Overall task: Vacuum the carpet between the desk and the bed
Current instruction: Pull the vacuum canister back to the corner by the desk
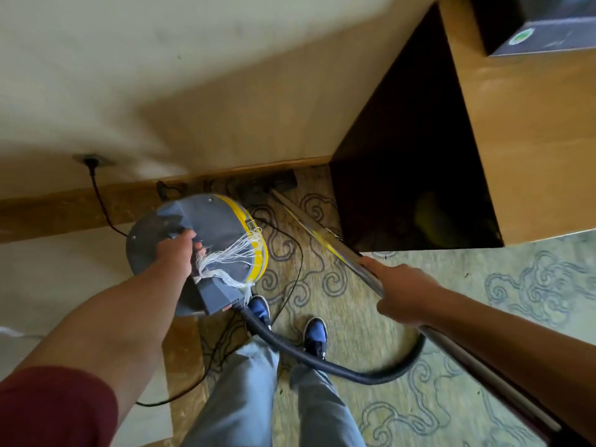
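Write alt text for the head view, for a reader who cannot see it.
Seen from above, a person's left hand holds a grey and yellow vacuum canister by its top handle, while the right hand grips the metal wand. The wand reaches to a floor nozzle on patterned carpet by the baseboard, beside a wooden desk. A black hose loops past the blue shoes.

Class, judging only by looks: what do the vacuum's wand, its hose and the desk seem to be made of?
Wand: probably metal, since it is a shiny tube with bright reflections.
Hose: likely flexible black plastic or rubber, as it is matte and curves freely.
Desk: wood or wood-look laminate, light brown and smooth with faint grain; which one is unclear.
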`<act>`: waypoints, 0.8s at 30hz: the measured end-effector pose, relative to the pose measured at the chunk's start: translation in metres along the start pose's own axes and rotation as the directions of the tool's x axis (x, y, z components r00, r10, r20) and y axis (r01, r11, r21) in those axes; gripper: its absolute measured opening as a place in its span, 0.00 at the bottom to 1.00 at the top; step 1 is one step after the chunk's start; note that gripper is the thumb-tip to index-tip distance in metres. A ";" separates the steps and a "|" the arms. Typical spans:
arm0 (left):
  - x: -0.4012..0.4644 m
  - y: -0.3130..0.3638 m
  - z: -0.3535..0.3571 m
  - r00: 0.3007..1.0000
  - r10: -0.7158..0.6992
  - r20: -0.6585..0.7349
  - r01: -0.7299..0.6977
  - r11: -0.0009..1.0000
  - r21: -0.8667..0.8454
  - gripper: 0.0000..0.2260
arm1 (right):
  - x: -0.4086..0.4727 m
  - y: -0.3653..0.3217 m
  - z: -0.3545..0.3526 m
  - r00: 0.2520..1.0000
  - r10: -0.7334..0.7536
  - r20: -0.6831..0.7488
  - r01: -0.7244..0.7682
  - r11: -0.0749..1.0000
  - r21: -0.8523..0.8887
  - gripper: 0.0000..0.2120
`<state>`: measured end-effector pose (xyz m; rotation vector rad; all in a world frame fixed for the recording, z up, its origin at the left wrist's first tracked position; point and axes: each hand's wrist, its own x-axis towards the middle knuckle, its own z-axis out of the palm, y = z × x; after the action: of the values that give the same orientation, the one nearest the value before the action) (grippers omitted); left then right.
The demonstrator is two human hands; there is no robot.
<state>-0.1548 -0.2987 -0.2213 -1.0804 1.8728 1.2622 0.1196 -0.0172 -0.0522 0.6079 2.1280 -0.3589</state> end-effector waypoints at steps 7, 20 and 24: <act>0.027 0.019 0.000 0.999 -0.039 0.003 0.039 0.997 0.060 0.09 | 0.026 -0.028 -0.007 1.000 -0.012 -0.012 0.012 1.000 -0.027 0.43; -0.022 0.070 0.013 0.969 0.234 -0.081 -0.105 0.685 0.721 0.29 | 0.006 -0.037 -0.051 0.999 -0.006 -0.042 0.000 0.990 -0.144 0.40; -0.089 0.098 0.051 0.870 0.480 0.118 -0.385 0.509 0.770 0.22 | -0.010 -0.046 -0.077 0.998 -0.008 -0.062 -0.006 0.974 -0.226 0.36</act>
<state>-0.1970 -0.2056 -0.1229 -0.1878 2.5099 0.4444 0.0475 -0.0234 0.0024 0.4907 2.1902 -0.0957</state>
